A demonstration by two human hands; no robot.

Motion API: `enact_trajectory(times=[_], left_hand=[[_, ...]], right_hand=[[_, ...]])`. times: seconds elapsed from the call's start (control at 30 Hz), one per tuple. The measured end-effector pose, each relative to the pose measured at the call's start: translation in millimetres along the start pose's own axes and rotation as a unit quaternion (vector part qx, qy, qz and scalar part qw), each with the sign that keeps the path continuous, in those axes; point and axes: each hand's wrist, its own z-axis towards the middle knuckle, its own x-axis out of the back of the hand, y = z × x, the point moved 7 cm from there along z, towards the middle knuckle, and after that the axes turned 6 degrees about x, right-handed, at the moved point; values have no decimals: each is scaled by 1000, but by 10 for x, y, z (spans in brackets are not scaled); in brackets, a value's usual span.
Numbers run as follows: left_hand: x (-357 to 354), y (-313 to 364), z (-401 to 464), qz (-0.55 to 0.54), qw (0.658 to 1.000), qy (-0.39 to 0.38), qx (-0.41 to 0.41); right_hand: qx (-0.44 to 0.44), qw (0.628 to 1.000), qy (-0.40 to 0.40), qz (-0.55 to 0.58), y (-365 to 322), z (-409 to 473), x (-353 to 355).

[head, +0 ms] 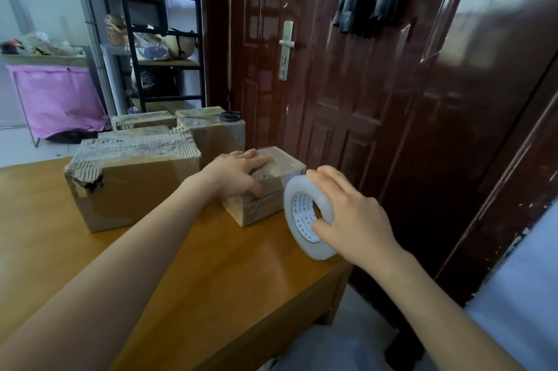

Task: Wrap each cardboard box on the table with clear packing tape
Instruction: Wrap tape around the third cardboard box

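left hand (238,172): grip flat and relaxed, pressing on small box (265,189)
right hand (351,216): grip curled around tape roll (306,213), upright on desk (181,265)

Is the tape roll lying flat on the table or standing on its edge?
On edge. The tape roll stands upright at the table's right corner, its core hole facing sideways, gripped by the right hand.

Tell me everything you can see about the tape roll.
The tape roll is a thick ring of cloudy clear tape on a white printed core. It stands on edge at the table corner, beside the small box. The right hand grips it, thumb in the core, fingers over the top. No loose end is discernible.
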Motion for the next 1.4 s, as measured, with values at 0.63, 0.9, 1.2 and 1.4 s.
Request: enact_trajectory(times=[0.63, 0.9, 1.2, 1.4], left_hand=[[124, -8, -27, 46, 999, 5, 13], [82, 344, 55, -51, 989, 101, -90], [-5, 321, 120, -24, 981, 173, -89], [-11, 321, 128, -18, 981, 170, -86]], right_hand=[[81, 974, -209, -27, -65, 280, 99], [125, 986, -97, 51, -127, 1249, 432], [135, 983, -51, 117, -301, 2727, -164], [99, 986, -68, 113, -416, 3305, -582]])
